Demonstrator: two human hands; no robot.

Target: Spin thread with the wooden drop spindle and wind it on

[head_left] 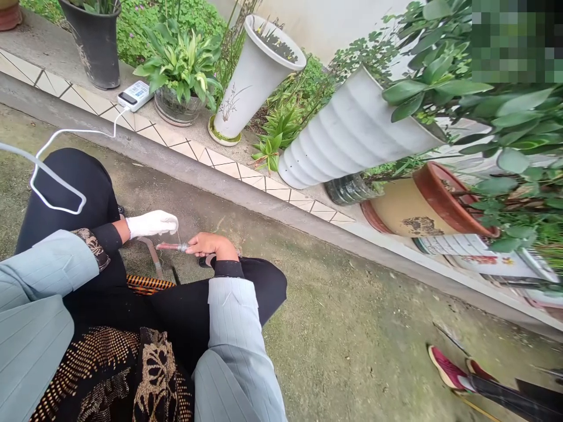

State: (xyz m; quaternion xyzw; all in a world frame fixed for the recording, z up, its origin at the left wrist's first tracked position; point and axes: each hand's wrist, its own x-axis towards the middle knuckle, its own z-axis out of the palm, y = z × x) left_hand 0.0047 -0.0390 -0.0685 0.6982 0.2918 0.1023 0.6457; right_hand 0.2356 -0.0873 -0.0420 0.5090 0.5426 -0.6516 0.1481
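Note:
My right hand (212,245) is bare and closed around the near end of a short reddish-brown stick (167,246). Grey wire or cord (182,248) is wound in a band around the stick, close to my fingers. Above its other end, my left hand (153,223) wears a white glove, its fingers pressed together. A thin strand (178,235) runs from the glove's fingertips down to the wound band; its exact hold inside the glove is hidden. Between my knees are a brownish bent bar (153,257) and a patch of orange-black weave (147,285).
A white cable (65,132) loops over my left knee to a white device (135,95) on the tiled ledge (189,146). Several flowerpots line that ledge, including a ribbed white one (347,129). Another person's red shoe (446,367) is at lower right.

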